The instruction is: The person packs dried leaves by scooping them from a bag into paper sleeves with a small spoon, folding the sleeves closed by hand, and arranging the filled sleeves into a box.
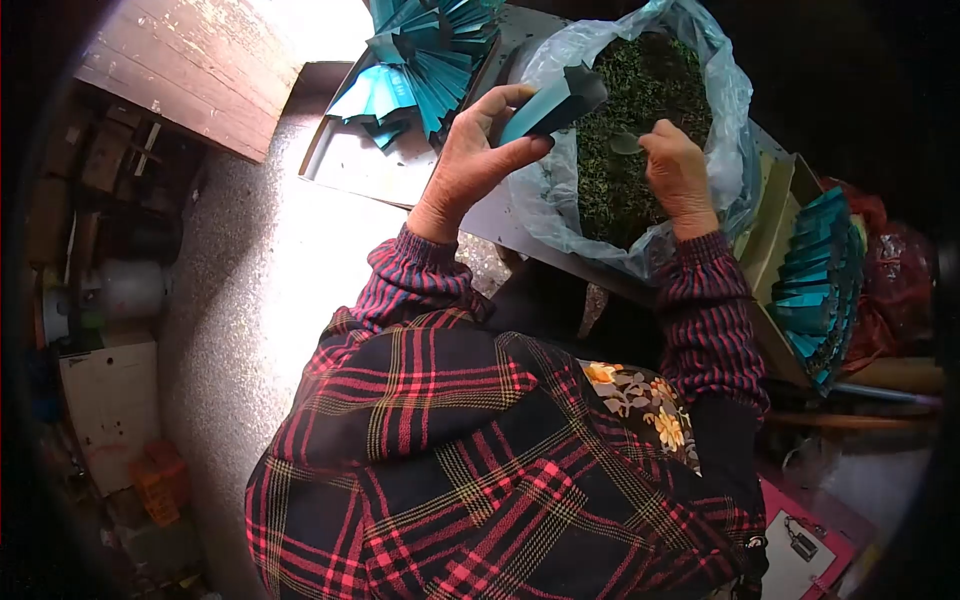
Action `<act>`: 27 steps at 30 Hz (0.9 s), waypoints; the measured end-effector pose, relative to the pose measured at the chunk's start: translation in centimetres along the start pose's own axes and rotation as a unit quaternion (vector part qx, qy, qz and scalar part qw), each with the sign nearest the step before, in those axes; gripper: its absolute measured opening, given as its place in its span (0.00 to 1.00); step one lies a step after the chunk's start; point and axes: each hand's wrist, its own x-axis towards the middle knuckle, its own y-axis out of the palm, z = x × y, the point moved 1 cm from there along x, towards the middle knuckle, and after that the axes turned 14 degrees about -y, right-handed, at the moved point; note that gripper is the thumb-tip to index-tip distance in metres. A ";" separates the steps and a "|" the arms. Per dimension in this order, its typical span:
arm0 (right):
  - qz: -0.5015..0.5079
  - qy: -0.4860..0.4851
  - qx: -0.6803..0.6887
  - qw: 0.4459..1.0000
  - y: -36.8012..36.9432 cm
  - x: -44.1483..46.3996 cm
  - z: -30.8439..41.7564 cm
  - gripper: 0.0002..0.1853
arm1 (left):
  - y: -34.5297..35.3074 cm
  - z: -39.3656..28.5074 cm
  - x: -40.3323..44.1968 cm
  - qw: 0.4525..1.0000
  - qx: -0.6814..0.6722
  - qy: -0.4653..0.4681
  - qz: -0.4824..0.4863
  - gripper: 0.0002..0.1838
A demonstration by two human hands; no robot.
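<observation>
My left hand (470,160) grips a teal paper packet (545,110) between thumb and fingers. The packet is tilted, its open mouth towards the upper right. Closed round a handle, my right hand (676,172) holds a small spoon (625,144) over a heap of dark green dried leaves (655,80). Whether the spoon carries any leaves, I cannot tell. The leaves lie inside a clear plastic bag (545,205) whose crumpled edges are spread outwards. My left hand is at the bag's left edge, with the packet's mouth overlapping the leaves in view.
A shallow box (318,150) at upper left holds fanned teal packets (440,70). More teal packets (815,275) stand in a carton (770,225) on the right, beside a red plastic bag (885,270). A wooden board (190,75) is at upper left, a pink item (840,530) at lower right.
</observation>
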 end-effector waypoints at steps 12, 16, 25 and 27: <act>-0.102 0.188 0.309 0.927 4.2 0.2 0.5 0.14 | -0.2 0.3 0.1 1.000 0.014 -0.012 -0.007 0.32; -0.149 0.170 0.316 0.922 3.1 0.1 0.3 0.14 | -0.1 0.3 0.3 0.999 0.033 -0.020 -0.002 0.33; -0.215 0.169 0.291 0.917 -1.7 -0.9 -0.6 0.14 | 2.1 0.7 0.9 0.998 0.029 -0.049 0.023 0.33; -0.228 0.163 0.288 0.916 -2.9 -1.4 -1.1 0.14 | 2.5 1.0 1.2 0.996 0.069 -0.053 0.003 0.33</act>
